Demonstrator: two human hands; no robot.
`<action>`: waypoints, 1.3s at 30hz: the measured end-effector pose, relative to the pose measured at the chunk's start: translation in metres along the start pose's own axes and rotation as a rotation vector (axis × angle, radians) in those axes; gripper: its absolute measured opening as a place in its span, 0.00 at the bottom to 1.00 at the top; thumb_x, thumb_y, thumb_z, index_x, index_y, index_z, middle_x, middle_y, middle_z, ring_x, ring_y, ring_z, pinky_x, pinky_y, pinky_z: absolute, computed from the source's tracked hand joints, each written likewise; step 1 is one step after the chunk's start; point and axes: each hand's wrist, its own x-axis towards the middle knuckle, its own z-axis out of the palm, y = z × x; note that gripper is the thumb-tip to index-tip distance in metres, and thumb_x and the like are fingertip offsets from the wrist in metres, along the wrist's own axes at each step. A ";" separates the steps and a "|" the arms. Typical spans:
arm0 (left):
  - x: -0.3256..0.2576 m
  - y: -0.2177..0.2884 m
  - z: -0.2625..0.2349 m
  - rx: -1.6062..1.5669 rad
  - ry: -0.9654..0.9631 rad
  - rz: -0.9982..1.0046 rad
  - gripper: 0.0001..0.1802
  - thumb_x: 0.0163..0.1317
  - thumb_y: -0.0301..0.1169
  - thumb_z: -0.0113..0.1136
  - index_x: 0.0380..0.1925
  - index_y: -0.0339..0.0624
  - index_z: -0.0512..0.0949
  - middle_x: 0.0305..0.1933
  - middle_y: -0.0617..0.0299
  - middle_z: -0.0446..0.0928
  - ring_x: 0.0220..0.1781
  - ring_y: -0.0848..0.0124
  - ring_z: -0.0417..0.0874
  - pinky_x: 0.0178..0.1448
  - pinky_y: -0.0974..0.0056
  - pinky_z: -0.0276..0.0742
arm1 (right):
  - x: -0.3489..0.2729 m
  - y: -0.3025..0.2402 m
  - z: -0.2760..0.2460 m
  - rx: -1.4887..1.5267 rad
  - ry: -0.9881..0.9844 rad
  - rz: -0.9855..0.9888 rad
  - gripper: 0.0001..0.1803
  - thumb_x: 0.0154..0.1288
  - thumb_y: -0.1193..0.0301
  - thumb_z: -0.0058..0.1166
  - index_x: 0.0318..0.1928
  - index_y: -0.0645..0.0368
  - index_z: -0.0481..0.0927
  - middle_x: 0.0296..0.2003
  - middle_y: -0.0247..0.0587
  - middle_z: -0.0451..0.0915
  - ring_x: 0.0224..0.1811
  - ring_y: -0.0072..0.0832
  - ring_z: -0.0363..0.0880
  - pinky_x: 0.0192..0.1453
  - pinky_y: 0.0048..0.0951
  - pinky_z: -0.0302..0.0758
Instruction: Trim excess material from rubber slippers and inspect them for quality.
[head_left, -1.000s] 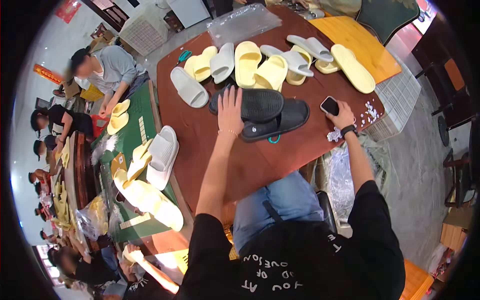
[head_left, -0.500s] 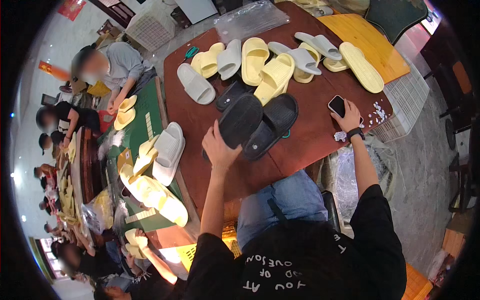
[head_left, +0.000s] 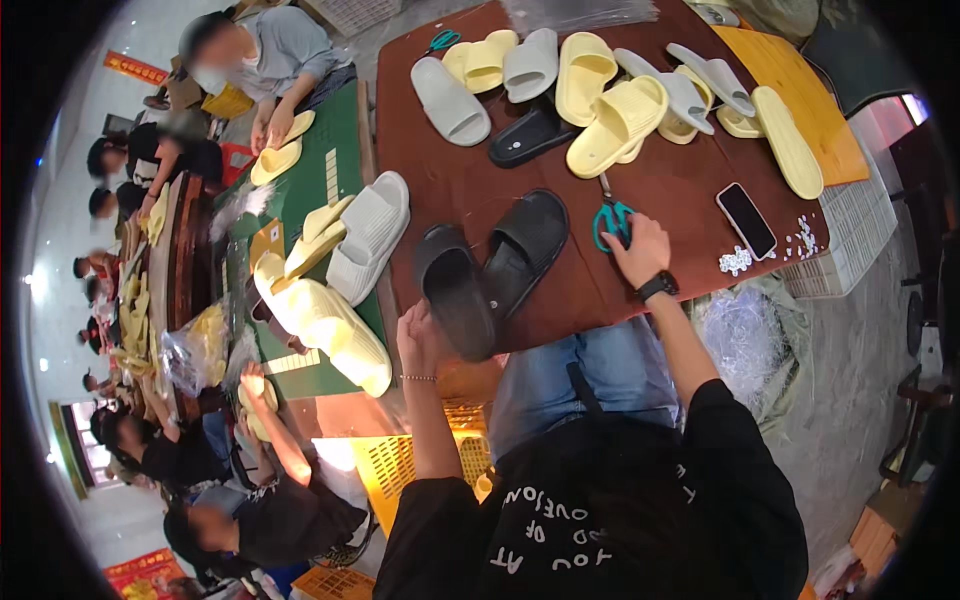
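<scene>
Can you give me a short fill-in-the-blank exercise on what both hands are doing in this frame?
1. The left hand touches a pair of ____ rubber slide sandals at the near edge of the brown wooden table.
2. The right hand rests on teal-handled ____.
3. The dark smartphone lies to the ____ of the right hand.

Missing words: black; scissors; right

Between my left hand [head_left: 425, 340] at the near edge and my right hand [head_left: 640, 248] on the green-handled scissors [head_left: 611, 217], the brown wooden tabletop [head_left: 580, 290] is blocked by two black rubber slippers [head_left: 495, 265]. Bare wood lies right of them, up to the black phone [head_left: 746, 220]. Farther back, a row of yellow and grey foam slippers [head_left: 590, 85] bars the way
</scene>
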 end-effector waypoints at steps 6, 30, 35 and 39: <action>0.000 0.021 0.113 0.888 0.788 0.491 0.19 0.63 0.24 0.54 0.54 0.34 0.71 0.51 0.49 0.78 0.54 0.57 0.77 0.56 0.56 0.72 | 0.004 0.045 -0.039 -0.139 -0.292 0.290 0.22 0.49 0.58 0.65 0.37 0.60 0.73 0.34 0.51 0.81 0.40 0.48 0.81 0.43 0.47 0.78; 0.042 -0.007 0.139 1.373 0.226 0.613 0.02 0.58 0.22 0.58 0.30 0.36 0.76 0.30 0.53 0.75 0.33 0.55 0.79 0.36 0.60 0.73 | -0.042 -0.155 0.026 1.372 -1.169 0.686 0.33 0.64 0.34 0.44 0.37 0.53 0.76 0.28 0.28 0.71 0.23 0.18 0.68 0.24 0.21 0.60; 0.020 -0.003 0.148 1.222 0.322 0.529 0.02 0.57 0.24 0.60 0.30 0.36 0.77 0.31 0.51 0.77 0.33 0.55 0.80 0.36 0.59 0.74 | -0.009 -0.137 0.008 1.317 -0.676 0.730 0.24 0.68 0.45 0.49 0.34 0.54 0.77 0.26 0.26 0.70 0.23 0.16 0.70 0.22 0.18 0.62; -0.019 -0.007 0.186 1.206 0.125 0.433 0.02 0.57 0.25 0.61 0.28 0.38 0.78 0.31 0.52 0.78 0.35 0.54 0.81 0.38 0.58 0.75 | 0.016 -0.068 0.032 1.277 -0.455 0.876 0.18 0.69 0.58 0.51 0.51 0.56 0.76 0.35 0.29 0.75 0.38 0.20 0.74 0.37 0.24 0.73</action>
